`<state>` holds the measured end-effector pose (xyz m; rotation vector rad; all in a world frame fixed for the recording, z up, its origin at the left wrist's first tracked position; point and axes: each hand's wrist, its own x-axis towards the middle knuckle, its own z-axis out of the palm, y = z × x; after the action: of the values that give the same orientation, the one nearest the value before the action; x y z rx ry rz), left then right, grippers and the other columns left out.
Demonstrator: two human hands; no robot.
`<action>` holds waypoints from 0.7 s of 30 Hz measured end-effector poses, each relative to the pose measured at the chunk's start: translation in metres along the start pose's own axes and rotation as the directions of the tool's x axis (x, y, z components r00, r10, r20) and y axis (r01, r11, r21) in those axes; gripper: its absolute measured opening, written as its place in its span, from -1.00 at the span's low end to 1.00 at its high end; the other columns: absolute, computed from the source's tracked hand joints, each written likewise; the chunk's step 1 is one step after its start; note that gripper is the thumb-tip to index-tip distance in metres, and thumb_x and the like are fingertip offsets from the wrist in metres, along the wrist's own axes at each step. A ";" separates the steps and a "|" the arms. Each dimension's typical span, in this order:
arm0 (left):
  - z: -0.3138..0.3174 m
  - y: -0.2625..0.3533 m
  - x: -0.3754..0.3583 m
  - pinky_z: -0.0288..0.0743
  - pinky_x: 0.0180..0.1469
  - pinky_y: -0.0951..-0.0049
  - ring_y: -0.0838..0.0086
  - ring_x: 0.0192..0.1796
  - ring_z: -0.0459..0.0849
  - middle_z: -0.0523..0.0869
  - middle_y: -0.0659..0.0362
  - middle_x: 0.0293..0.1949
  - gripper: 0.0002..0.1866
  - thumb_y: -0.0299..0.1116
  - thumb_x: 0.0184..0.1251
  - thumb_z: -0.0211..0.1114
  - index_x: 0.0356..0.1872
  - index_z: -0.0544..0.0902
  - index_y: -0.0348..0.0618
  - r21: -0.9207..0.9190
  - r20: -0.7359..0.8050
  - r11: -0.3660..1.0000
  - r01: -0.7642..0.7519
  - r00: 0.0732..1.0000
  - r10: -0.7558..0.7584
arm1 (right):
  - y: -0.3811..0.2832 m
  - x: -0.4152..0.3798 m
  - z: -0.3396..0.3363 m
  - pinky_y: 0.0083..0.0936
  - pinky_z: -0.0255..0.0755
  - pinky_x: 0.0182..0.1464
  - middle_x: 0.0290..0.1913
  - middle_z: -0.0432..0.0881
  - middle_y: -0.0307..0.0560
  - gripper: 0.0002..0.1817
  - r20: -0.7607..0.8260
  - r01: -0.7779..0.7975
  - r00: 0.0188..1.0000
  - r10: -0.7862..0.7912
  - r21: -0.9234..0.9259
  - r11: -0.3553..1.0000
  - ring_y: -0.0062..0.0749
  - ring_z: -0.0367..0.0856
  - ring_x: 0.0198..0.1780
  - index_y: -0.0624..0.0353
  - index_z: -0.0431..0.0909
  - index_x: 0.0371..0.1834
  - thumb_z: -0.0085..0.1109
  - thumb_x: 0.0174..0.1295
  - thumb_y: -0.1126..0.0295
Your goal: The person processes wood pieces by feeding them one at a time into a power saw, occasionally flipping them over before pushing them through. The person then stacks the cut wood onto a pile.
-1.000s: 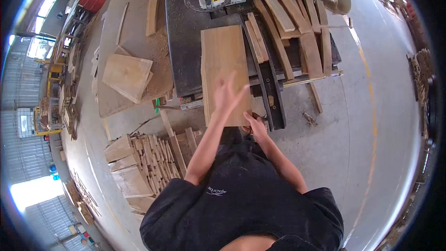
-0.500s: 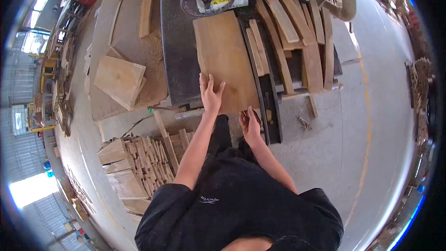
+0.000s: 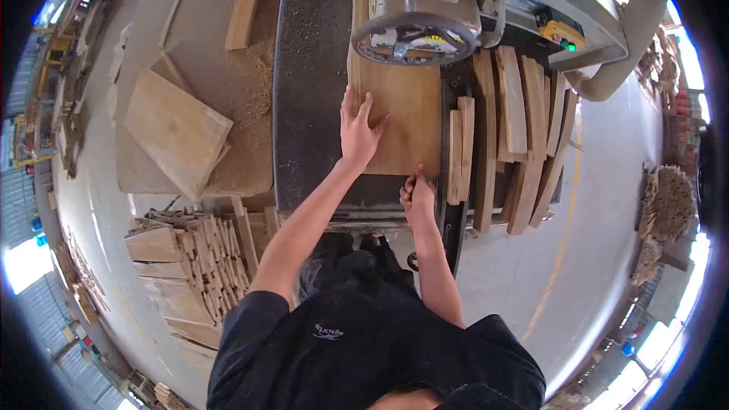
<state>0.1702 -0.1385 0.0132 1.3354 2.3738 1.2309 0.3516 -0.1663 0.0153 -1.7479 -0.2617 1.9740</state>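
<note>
A wide wooden board (image 3: 402, 121) lies flat on the dark machine table (image 3: 311, 129), its far end under the machine's handwheel (image 3: 414, 38). My left hand (image 3: 361, 130) rests on the board's left side, palm down with fingers spread. At the near right corner of the board, my right hand (image 3: 418, 196) is curled closed, a fingertip touching the near edge. A dark guide rail (image 3: 454, 228) runs along the board's right side. The handwheel hides part of the board and whatever lies beneath it.
Narrow wood strips (image 3: 460, 152) and several longer planks (image 3: 524, 137) lie to the right. On a dusty side table (image 3: 228, 175) at left are a squarish board (image 3: 178, 129) and a curved piece (image 3: 247, 4). Stacked offcuts (image 3: 194, 266) stand below it. A grey hose (image 3: 607, 83) hangs at right.
The board has slid forward under the handwheel, both hands moving with it. My right hand has gone from thumb-over-edge to curled. The camera has moved closer to the machine.
</note>
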 end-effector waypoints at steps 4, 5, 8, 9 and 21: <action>-0.004 -0.028 0.037 0.39 0.39 0.08 -0.01 0.46 0.35 0.40 -0.22 0.38 -0.54 -0.18 0.25 0.48 0.14 0.69 -0.12 -0.006 0.048 0.985 -0.170 0.984 0.170 | -0.017 0.011 0.017 -0.55 -0.06 -0.67 -0.66 0.16 -0.31 -0.52 0.046 -0.014 0.999 0.007 0.147 0.989 -0.53 0.14 -0.65 0.06 0.31 -0.45 -0.07 0.57 -0.04; -0.013 -0.048 0.059 0.39 0.39 0.08 -0.01 0.46 0.35 0.40 -0.22 0.38 -0.54 -0.18 0.25 0.48 0.14 0.69 -0.12 0.026 -0.002 0.990 -0.142 0.990 0.142 | -0.022 0.012 0.025 -0.56 -0.03 -0.65 -0.64 0.16 -0.32 -0.54 0.000 0.012 1.000 -0.013 0.148 0.989 -0.53 0.14 -0.63 0.05 0.32 -0.43 -0.06 0.57 -0.03; -0.053 -0.105 0.137 0.39 0.35 0.03 -0.14 0.42 0.35 0.41 -0.21 0.37 -0.54 -0.18 0.21 0.47 0.13 0.69 -0.06 0.095 0.015 0.989 -0.112 0.994 0.111 | -0.036 0.028 0.030 -0.60 0.00 -0.64 -0.64 0.21 -0.34 -0.53 0.054 0.052 0.997 -0.057 0.095 0.994 -0.56 0.17 -0.62 0.03 0.34 -0.43 0.02 0.51 -0.09; -0.079 -0.113 0.168 0.40 0.34 0.00 -0.20 0.39 0.36 0.42 -0.23 0.36 -0.52 -0.16 0.18 0.48 0.13 0.68 -0.07 0.320 -0.180 0.941 -0.107 0.969 0.171 | -0.040 0.034 0.033 -0.61 0.01 -0.64 -0.64 0.21 -0.35 -0.52 0.065 0.074 0.995 -0.080 0.095 0.993 -0.57 0.17 -0.62 0.02 0.34 -0.43 0.03 0.50 -0.10; -0.202 -0.154 0.165 0.67 -0.12 0.23 0.23 0.02 0.71 0.67 -0.12 0.01 -0.47 -0.02 0.49 0.14 0.29 0.51 -0.17 -0.505 0.135 0.721 0.475 0.868 -0.477 | -0.091 0.093 0.089 -0.61 0.06 -0.65 -0.62 0.27 -0.37 -0.48 0.044 0.211 0.976 -0.213 0.055 0.976 -0.61 0.24 -0.62 -0.01 0.36 -0.48 0.02 0.47 -0.18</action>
<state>-0.1246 -0.1706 0.0743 0.5012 1.9622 1.5368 0.2805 -0.0287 -0.0108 -1.5712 -0.3955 1.8552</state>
